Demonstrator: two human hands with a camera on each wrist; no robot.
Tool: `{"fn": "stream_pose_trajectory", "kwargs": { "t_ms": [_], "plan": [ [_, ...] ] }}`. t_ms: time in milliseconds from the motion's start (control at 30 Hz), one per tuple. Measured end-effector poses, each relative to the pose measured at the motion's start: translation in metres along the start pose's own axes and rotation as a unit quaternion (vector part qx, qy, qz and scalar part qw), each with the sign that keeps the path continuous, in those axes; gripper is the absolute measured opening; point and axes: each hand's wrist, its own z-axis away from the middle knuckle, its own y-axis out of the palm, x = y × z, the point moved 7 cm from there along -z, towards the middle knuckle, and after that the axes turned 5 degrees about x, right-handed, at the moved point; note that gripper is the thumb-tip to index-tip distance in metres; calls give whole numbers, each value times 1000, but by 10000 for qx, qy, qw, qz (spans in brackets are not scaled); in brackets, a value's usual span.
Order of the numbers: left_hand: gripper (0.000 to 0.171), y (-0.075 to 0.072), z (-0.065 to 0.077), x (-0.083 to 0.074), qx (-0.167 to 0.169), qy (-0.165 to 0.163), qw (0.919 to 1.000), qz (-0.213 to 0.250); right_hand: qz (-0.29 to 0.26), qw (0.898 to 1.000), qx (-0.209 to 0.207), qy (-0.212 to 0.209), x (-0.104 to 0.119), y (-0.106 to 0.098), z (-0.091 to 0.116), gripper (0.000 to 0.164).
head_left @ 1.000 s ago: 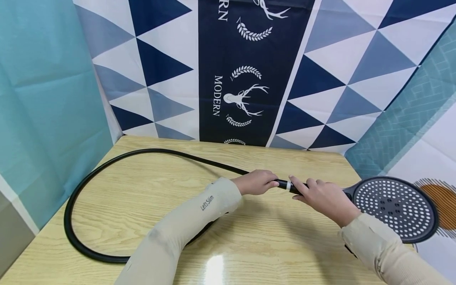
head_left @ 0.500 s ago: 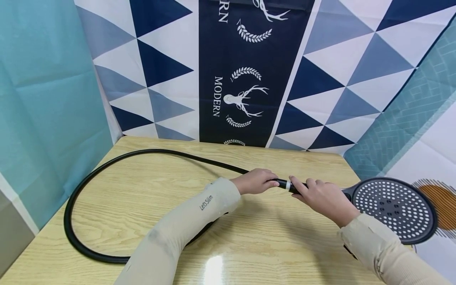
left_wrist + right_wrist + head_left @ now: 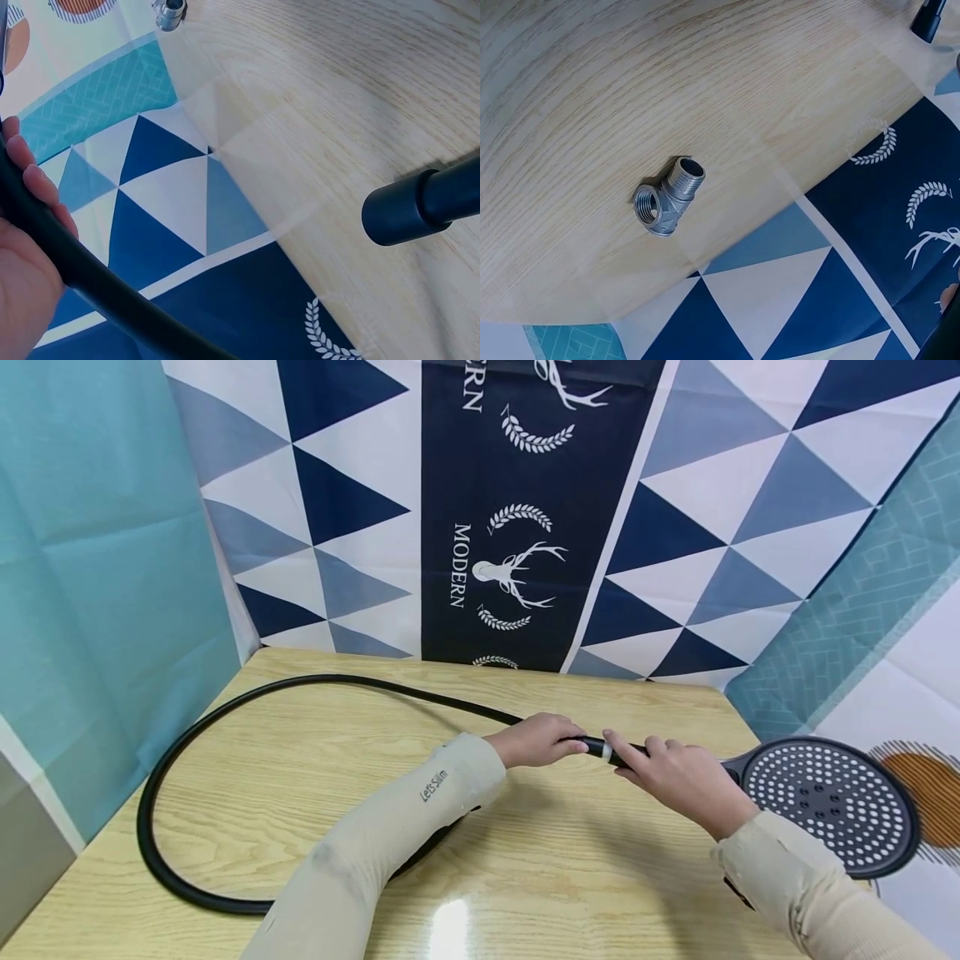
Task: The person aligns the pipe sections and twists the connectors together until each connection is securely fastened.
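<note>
In the head view, my left hand [image 3: 536,741] grips a black hose [image 3: 420,695] just left of a white ring [image 3: 607,752]. My right hand [image 3: 678,777] holds the black handle [image 3: 628,758] of a shower head to the right of that ring. The shower head's wide round face [image 3: 825,802], dotted with pale nozzles, sticks out past the right wrist. In the left wrist view, fingers [image 3: 39,184] curl round the hose [image 3: 97,281]. Most of the handle is hidden under the right hand.
The hose loops across the wooden table [image 3: 315,785] and passes under the left sleeve. Its free end [image 3: 397,210] lies on the table. A silver threaded tee fitting [image 3: 667,196] lies near the table's edge. Patterned cloth [image 3: 495,527] hangs behind.
A fingertip of the right hand has shifted slightly left towards the white ring. Both hands otherwise keep nearly the same place, and the hose loop looks unchanged.
</note>
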Motion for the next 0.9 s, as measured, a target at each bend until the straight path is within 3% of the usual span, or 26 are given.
{"fn": "stream_pose_trajectory", "kwargs": {
  "t_ms": [333, 567, 900],
  "plan": [
    [20, -1, 0, 1, 80, -56, 9999, 74, 4, 9999, 132, -51, 0, 2, -2, 69],
    [19, 2, -4, 0, 151, -68, 9999, 9, 103, 9997, -88, -209, -3, -2, 1, 67],
    [22, 5, -4, 1, 15, -164, 9991, 393, 110, 9992, -288, -248, -5, -6, 1, 63]
  ]
}}
